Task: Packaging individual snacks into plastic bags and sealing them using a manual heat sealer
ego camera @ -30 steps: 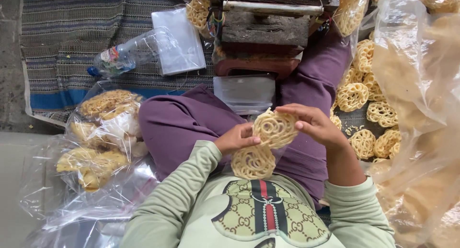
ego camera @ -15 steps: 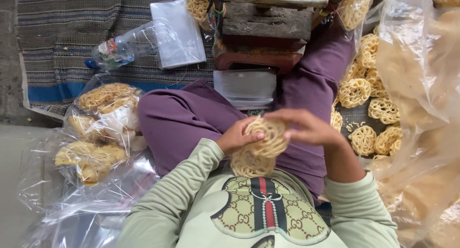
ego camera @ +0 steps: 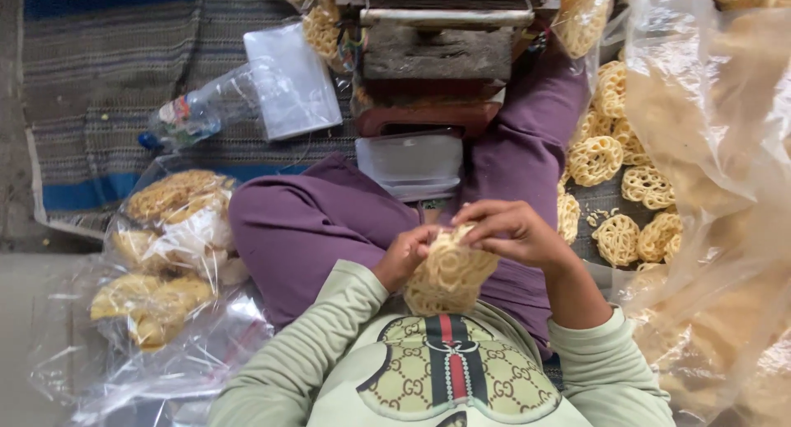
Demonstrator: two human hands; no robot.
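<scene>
Both hands meet over the person's lap, above purple trousers. The left hand (ego camera: 404, 254) has its fingers curled closed against the left edge of a small stack of lacy yellow crackers (ego camera: 449, 272), gripping it. The right hand (ego camera: 515, 233) arches over the top of the same stack, fingers bent and pinched on its upper rim, thumb tucked under. The stack sits between the two hands, just in front of the pale green shirt.

To the left, on the floor, lie filled clear bags of crackers (ego camera: 169, 241), bunched together on loose plastic sheeting. A flat pile of empty clear bags (ego camera: 288, 81) lies on the striped mat, touching a crumpled plastic bottle (ego camera: 198, 110) with a blue cap and coloured label. Loose crackers (ego camera: 634, 196) spread to the right, beside a large clear sack (ego camera: 709, 147). A sealing machine (ego camera: 437, 44) stands ahead.
</scene>
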